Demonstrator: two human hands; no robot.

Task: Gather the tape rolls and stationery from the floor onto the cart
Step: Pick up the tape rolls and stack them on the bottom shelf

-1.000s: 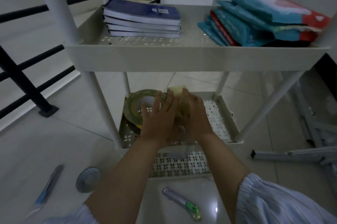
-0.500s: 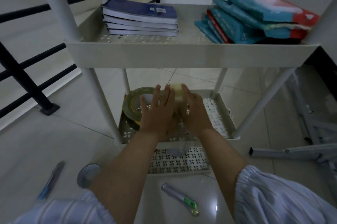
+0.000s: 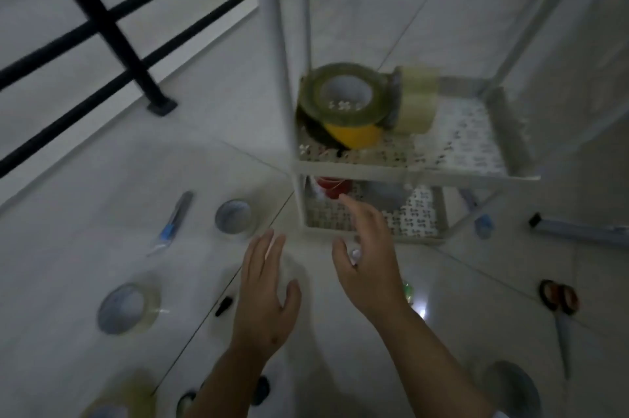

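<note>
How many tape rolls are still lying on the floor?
At least 3: one roll beside the blue pen, one clear roll nearer left, one at the bottom edge. Blurred shapes elsewhere may be more.

The cart (image 3: 415, 169) is showing off-white, its shelves punched with a small pinwheel pattern. On the middle shelf an olive-green tape roll (image 3: 343, 94) is lying over a yellow tape roll (image 3: 354, 135), beside a pale clear tape roll (image 3: 416, 99). The scissors (image 3: 560, 301) are showing orange-and-black handles; the railing (image 3: 102, 19) is showing black.
</note>
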